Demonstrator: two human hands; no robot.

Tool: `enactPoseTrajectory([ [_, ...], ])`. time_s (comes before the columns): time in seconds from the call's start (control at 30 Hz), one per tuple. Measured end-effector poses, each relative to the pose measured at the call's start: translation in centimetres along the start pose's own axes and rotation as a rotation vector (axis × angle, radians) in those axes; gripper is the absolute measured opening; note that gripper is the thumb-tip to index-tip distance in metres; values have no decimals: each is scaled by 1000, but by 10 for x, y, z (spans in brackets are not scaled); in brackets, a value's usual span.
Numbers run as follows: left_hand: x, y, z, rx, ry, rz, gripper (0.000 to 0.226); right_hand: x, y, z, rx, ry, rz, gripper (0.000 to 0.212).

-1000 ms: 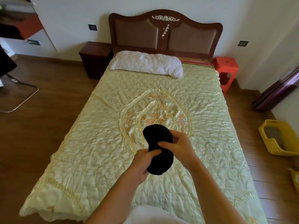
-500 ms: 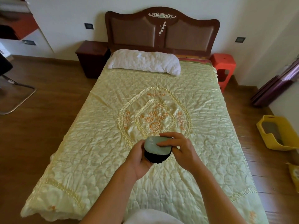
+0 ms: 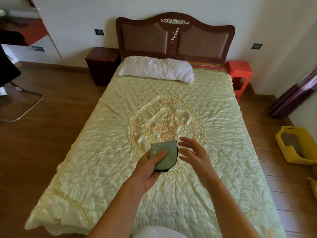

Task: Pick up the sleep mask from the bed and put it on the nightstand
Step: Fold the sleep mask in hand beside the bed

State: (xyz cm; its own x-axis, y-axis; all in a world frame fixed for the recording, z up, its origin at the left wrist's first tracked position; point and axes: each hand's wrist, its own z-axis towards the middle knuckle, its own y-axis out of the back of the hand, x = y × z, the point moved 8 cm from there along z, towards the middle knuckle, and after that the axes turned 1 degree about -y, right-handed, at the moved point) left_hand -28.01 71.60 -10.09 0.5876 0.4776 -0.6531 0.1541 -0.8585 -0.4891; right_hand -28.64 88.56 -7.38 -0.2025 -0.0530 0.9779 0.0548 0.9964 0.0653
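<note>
Folded sleep mask [image 3: 165, 155] pinched in left grip [image 3: 148, 169] above bed [image 3: 103, 152]; right grip [image 3: 194, 154] released, just beside it.

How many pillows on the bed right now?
1. The white pillow lies across the head of the bed, just below the headboard, shifted toward the dark nightstand. No others visible.

The dark wooden nightstand [image 3: 102, 56], left of the headboard [image 3: 175, 34], has a bare top open from above and from the floor side, with only the white pillow [image 3: 155, 69] lying just right of it on the bed [image 3: 109, 152].
</note>
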Motion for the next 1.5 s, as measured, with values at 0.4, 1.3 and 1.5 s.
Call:
enactPoseTrajectory([
  [0.4,12,8,-3,-91,-70,113,24,-37,-17,-21,-16,-253,183,25],
  [1.3,2,75,-49,-356,-228,10,28,-45,-95,-24,244,-319,75,24],
  [1.5,26,112,-100,-549,-296,-146,23,-50,-138,-46,469,-311,-19,24],
])
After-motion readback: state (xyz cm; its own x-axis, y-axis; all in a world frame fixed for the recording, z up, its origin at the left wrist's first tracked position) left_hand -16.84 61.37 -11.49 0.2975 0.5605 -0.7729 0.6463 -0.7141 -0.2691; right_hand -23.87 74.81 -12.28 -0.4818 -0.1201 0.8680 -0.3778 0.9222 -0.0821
